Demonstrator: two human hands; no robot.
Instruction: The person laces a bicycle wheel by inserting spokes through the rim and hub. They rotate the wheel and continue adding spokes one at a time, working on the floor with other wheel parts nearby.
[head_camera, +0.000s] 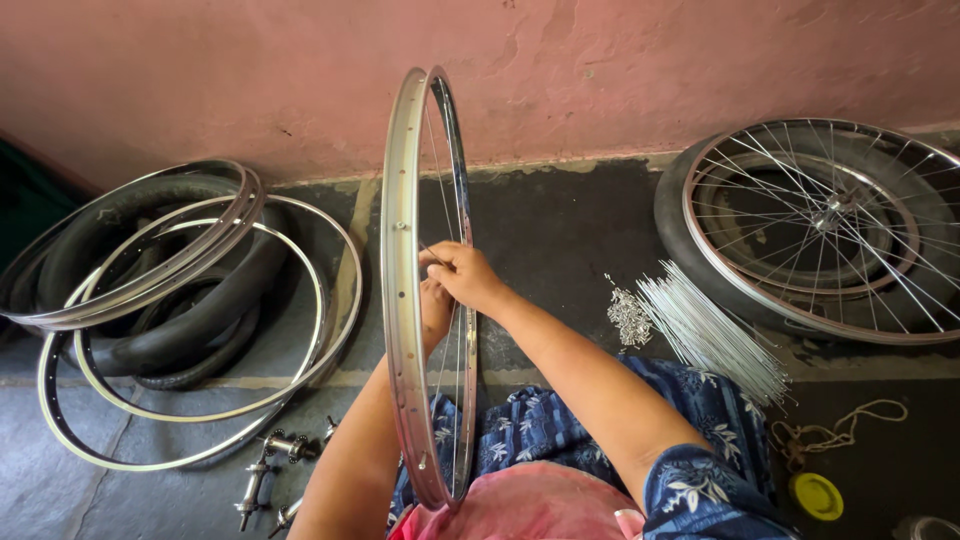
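Note:
A shiny bicycle wheel rim (403, 290) stands upright on its edge in front of me, resting against my lap, with thin spokes running inside it. My right hand (466, 274) is closed on a spoke near the middle of the wheel. My left hand (434, 308) sits just behind and below it, partly hidden by the rim and the right hand, and appears to grip the hub area. Both forearms reach up from the bottom of the view.
Several bare rims (190, 300) and black tyres (190, 330) lie stacked at left. Loose hubs (262, 470) lie on the floor beside them. A spoked wheel on a tyre (820, 225) lies at right, with a bundle of spokes (710, 335), a heap of nipples (628, 318), a yellow lid (817, 495) and string (835, 432).

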